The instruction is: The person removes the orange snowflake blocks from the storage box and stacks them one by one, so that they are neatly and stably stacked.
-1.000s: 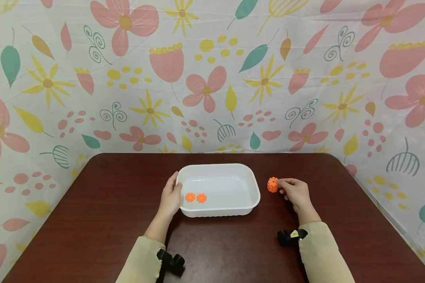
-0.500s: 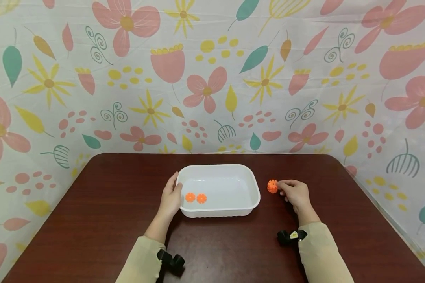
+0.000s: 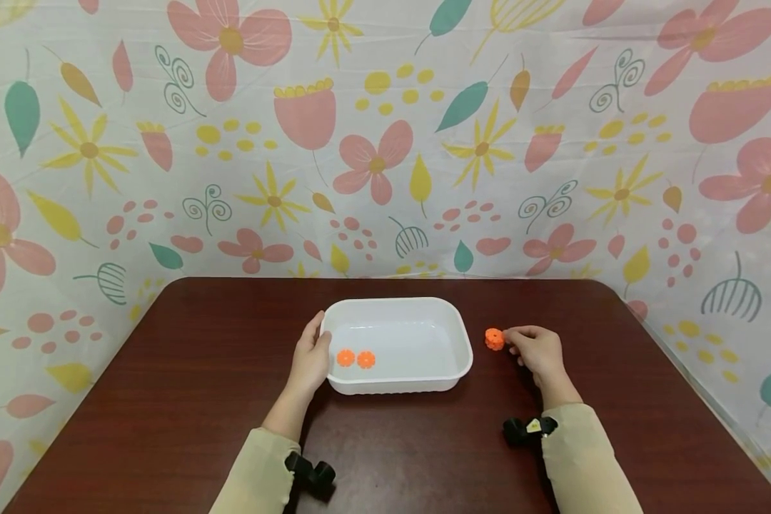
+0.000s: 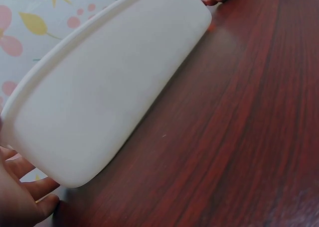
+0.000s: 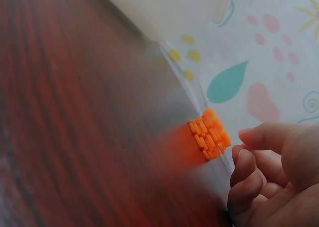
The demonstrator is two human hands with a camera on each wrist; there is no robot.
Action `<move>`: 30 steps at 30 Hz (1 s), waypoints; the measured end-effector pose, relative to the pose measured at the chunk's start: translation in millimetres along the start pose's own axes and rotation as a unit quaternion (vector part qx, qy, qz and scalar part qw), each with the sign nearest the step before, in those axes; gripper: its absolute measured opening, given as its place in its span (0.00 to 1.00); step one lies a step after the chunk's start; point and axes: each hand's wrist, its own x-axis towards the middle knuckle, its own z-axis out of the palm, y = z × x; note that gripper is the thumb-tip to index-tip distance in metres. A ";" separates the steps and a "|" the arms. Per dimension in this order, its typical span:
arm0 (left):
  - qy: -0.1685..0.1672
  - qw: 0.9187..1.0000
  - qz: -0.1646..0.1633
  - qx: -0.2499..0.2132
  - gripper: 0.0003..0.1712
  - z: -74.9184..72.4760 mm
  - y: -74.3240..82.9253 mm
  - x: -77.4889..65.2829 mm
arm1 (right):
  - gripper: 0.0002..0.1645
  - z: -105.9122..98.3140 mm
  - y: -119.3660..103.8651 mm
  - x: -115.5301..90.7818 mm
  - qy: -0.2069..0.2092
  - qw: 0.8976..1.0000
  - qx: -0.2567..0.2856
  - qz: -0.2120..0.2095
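Note:
A white rectangular tray [image 3: 405, 339] sits on the table. My left hand [image 3: 310, 357] grips its left end, thumb at the rim; in the left wrist view the fingers [image 4: 42, 187] lie beside the outer wall. Two orange flower-shaped discs [image 3: 356, 358] lie flat inside the tray at the left. Right of the tray stands a short stack of orange notched discs [image 5: 209, 135]. My right hand [image 3: 535, 352] is at the stack, thumb and index fingertips close together. In the right wrist view these fingertips appear just above the stack's top; whether they pinch a disc is unclear.
The dark brown wooden table [image 3: 392, 450] carries the tray and the stack. A floral cloth [image 3: 385, 143] hangs behind it and along both sides. Black wrist devices [image 3: 311, 477] are worn at both sleeves.
The orange stack looks lower; its top disc stood tilted toward the camera and now lies flatter. My right hand has barely shifted, and my left hand and the tray stay put.

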 end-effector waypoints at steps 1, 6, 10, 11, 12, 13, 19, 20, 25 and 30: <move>0.001 1.000 0.000 -0.001 0.29 0.0 0.4 0.0 | 0.22 -0.5 -0.9 -0.4 0.002 1.000 0.001 -0.002; 0.001 1.000 0.011 -0.002 0.29 0.2 0.9 1.4 | 0.23 -1.0 -7.8 -2.3 0.016 1.000 0.016 -0.011; -0.001 1.000 0.002 -0.004 0.29 0.1 1.0 1.4 | 0.24 2.9 -15.7 -4.5 0.014 0.999 0.033 -0.031; -0.002 1.000 0.000 -0.004 0.29 0.0 0.8 1.4 | 0.24 4.3 -17.7 -5.3 0.010 0.999 0.036 -0.037; -0.003 1.000 -0.002 -0.003 0.29 -0.2 0.6 1.2 | 0.24 5.9 -19.7 -6.2 0.006 0.998 0.040 -0.043; -0.003 1.000 -0.005 -0.003 0.29 -0.3 0.2 0.9 | 0.24 7.4 -21.5 -7.2 0.001 0.998 0.042 -0.049; -0.004 1.000 -0.002 -0.005 0.29 -0.1 -2.4 0.7 | 0.27 15.8 -32.3 -11.8 -0.032 0.994 0.071 -0.075; -0.003 1.000 -0.001 -0.005 0.29 0.0 -2.8 0.7 | 0.26 17.2 -34.1 -12.1 -0.037 0.993 0.078 -0.078; -0.002 1.000 0.000 -0.003 0.29 0.1 -3.9 0.8 | 0.24 24.7 -44.2 -15.3 -0.057 0.990 0.094 -0.087; 0.000 1.000 0.006 -0.002 0.29 0.0 -2.7 0.4 | 0.24 32.2 -55.2 -17.9 -0.067 0.990 0.076 -0.095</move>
